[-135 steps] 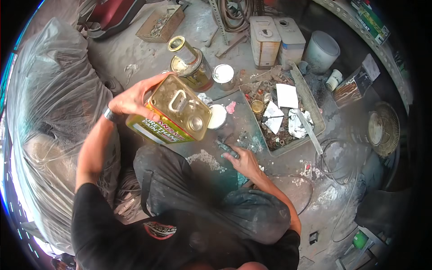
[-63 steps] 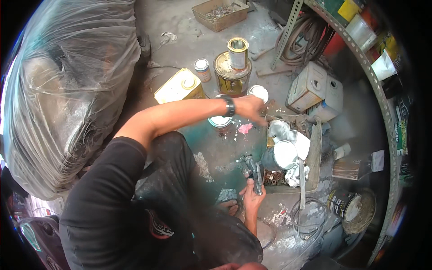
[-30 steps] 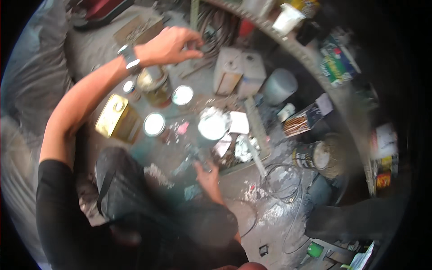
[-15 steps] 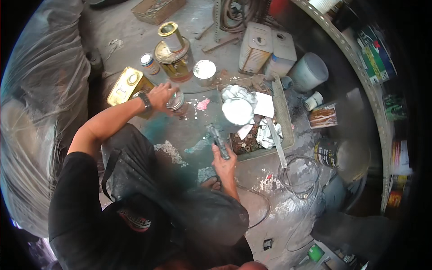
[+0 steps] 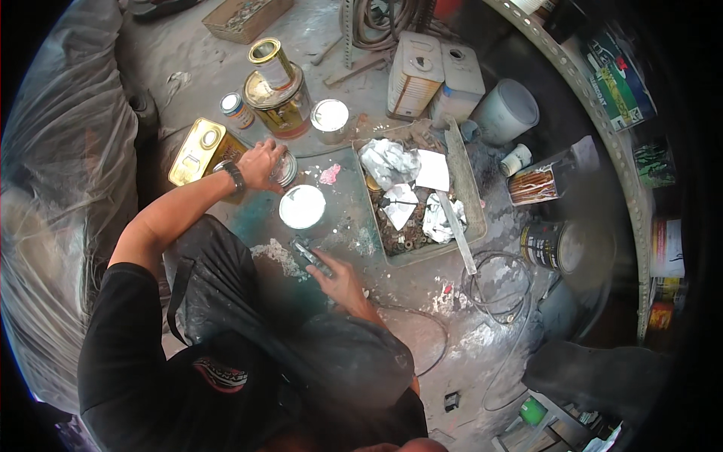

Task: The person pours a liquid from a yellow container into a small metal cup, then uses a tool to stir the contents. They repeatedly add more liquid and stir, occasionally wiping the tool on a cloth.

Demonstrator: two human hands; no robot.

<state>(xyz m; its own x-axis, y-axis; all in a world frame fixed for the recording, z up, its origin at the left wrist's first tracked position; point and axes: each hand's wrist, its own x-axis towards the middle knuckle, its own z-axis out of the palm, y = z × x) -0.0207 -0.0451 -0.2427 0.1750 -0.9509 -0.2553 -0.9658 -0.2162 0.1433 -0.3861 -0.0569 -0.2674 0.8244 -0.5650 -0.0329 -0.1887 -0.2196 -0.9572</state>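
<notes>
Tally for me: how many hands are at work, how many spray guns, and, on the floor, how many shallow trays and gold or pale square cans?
Hands: 2 (left hand, right hand)
Spray gun: 1
Shallow trays: 2 (near tray, far tray)
Gold square can: 1
Pale square cans: 2
Total: 8

Printed lettering marks the green-and-dark box (image 5: 622, 84) at two o'clock, the dark can (image 5: 542, 245) at three, and the black shirt's (image 5: 124, 339) red-and-white badge (image 5: 219, 375) between seven and eight.
</notes>
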